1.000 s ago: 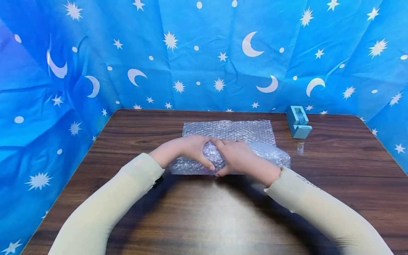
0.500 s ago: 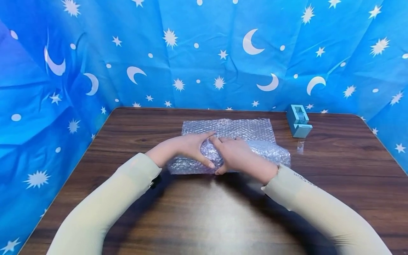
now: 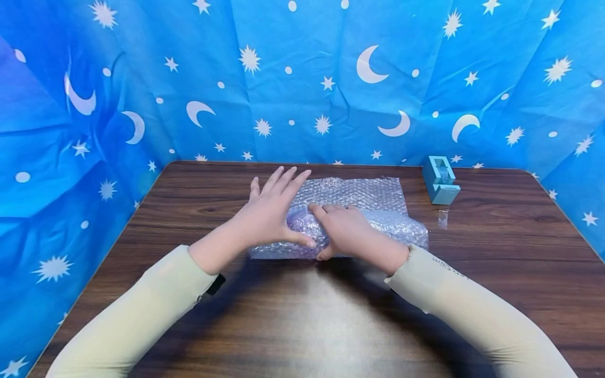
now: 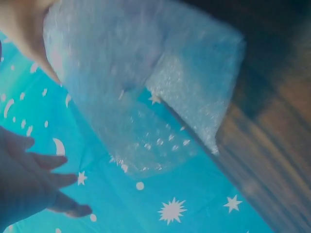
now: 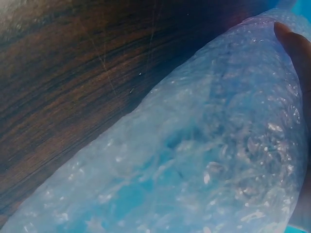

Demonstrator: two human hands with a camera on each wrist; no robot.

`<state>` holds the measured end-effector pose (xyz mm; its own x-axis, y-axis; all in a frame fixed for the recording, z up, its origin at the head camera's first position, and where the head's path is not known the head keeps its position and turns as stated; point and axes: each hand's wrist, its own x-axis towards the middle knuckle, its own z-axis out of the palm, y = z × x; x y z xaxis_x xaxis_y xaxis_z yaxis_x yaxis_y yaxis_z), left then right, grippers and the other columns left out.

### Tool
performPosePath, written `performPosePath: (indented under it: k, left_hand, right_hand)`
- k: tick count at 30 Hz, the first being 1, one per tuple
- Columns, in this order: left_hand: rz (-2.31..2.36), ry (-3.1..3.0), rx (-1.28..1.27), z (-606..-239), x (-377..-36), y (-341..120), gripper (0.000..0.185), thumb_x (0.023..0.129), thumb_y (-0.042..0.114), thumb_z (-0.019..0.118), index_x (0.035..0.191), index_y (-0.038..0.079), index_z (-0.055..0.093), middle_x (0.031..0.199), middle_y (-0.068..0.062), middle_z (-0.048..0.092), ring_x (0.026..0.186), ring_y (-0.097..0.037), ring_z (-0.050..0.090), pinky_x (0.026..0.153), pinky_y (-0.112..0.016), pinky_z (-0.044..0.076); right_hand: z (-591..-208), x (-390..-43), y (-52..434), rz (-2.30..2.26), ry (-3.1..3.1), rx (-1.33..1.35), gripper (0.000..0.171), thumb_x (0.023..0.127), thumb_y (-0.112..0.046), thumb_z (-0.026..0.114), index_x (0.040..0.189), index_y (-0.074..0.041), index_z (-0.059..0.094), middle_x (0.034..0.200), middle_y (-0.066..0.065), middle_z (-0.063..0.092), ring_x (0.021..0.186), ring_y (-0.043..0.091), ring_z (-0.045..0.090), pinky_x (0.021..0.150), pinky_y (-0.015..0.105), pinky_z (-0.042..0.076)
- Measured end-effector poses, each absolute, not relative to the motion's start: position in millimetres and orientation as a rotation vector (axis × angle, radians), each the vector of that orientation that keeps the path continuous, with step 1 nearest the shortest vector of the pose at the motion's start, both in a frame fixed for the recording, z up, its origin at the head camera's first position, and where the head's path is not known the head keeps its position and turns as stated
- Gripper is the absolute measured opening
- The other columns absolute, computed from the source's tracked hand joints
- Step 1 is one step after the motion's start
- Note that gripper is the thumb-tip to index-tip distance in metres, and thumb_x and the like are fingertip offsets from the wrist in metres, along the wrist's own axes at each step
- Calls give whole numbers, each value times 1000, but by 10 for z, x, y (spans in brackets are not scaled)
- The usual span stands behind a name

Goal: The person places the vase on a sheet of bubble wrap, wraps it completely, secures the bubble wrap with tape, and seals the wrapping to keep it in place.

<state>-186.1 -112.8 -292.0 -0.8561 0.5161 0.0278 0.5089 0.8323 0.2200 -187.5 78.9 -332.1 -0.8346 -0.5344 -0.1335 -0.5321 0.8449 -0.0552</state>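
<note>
A bubble wrap roll (image 3: pixel 399 226) lies across the table, its loose flat sheet (image 3: pixel 364 190) spread out behind it. Something purplish shows through the layers near the middle; its shape is hidden. My right hand (image 3: pixel 348 229) grips the roll over its top, thumb at the near side. In the right wrist view that thumb lies against the bubble wrap (image 5: pixel 218 136). My left hand (image 3: pixel 267 216) is raised at the roll's left part with fingers spread and thumb stretched out toward the roll. The left wrist view shows those straight fingers (image 4: pixel 56 179) apart from the bubble wrap (image 4: pixel 112 63).
A teal tape dispenser (image 3: pixel 442 181) stands at the back right of the wooden table (image 3: pixel 302 315). A short strip of clear tape (image 3: pixel 442 219) lies just in front of it. Behind the table hangs a blue cloth (image 3: pixel 302 94) with moons and stars.
My left hand has let go of the roll, lifting and moving left as its fingers spread. My right hand keeps its hold in nearly the same place.
</note>
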Motion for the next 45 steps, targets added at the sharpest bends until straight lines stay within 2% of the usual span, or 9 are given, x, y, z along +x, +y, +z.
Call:
performPosePath:
  k: [3,8,14,21,25,30,37,41,45]
  left_hand:
    - [307,3048,899,-3022,-1716,-1185,135,63,70,86,165,17,15,172,-21,13,160,-46,6,115,-84,8]
    - [214,3119,987,-3288,-1531,-1254,133,61,73,85,163,14,23,170,-25,18,158,-50,11,112,-86,15]
    - [182,3131,1042,-3479,-1461,-1225,130,64,70,86,163,17,21,168,-26,20,156,-53,15,113,-83,22]
    - [221,3136,1009,-3562,-1465,-1104,125,68,61,89,163,15,22,167,-28,23,155,-56,15,114,-83,18]
    - [155,3164,939,-3602,-1483,-1051,125,68,58,90,162,11,22,166,-28,24,154,-56,19,116,-80,21]
    - [49,3203,904,-3628,-1505,-994,124,67,59,90,159,3,28,163,-29,30,150,-56,28,116,-75,29]
    - [-86,3287,972,-3638,-1577,-951,113,66,57,91,149,1,39,147,-27,52,132,-49,54,108,-68,45]
    - [-61,3327,1058,-3659,-1655,-949,112,60,56,94,144,-1,45,136,-25,59,119,-44,63,103,-60,53]
    - [48,3297,1117,-3648,-1744,-950,114,56,52,97,143,-3,46,131,-25,60,113,-42,66,101,-55,55]
  right_hand:
    - [-3328,-1875,794,-31,2884,-842,115,71,-55,89,159,-8,33,153,18,53,140,39,53,112,62,46]
    - [-3342,-1878,787,-33,2878,-847,113,71,-53,90,158,-7,35,151,18,55,137,39,56,110,61,48]
    - [-3344,-1880,786,-27,2874,-842,111,71,-52,90,156,-4,37,149,19,57,136,38,56,109,60,49]
    - [-3376,-1895,786,-23,2872,-856,108,73,-52,89,155,-4,39,149,17,57,137,38,56,108,61,49]
    - [-3371,-1891,776,-30,2875,-866,105,73,-52,89,153,-4,41,147,18,59,135,38,57,108,60,50]
    - [-3354,-1884,784,-75,2874,-861,110,72,-51,90,155,-2,37,150,21,55,138,40,55,109,62,48]
    - [-3354,-1927,826,-127,2868,-882,111,72,-50,90,155,0,36,151,21,55,136,39,57,108,59,51]
    - [-3353,-1994,847,-151,2833,-910,109,73,-47,89,154,2,36,146,23,59,130,39,62,106,54,54]
    - [-3356,-2077,866,-196,2787,-916,106,73,-44,89,153,2,37,136,22,65,121,37,67,102,50,56]
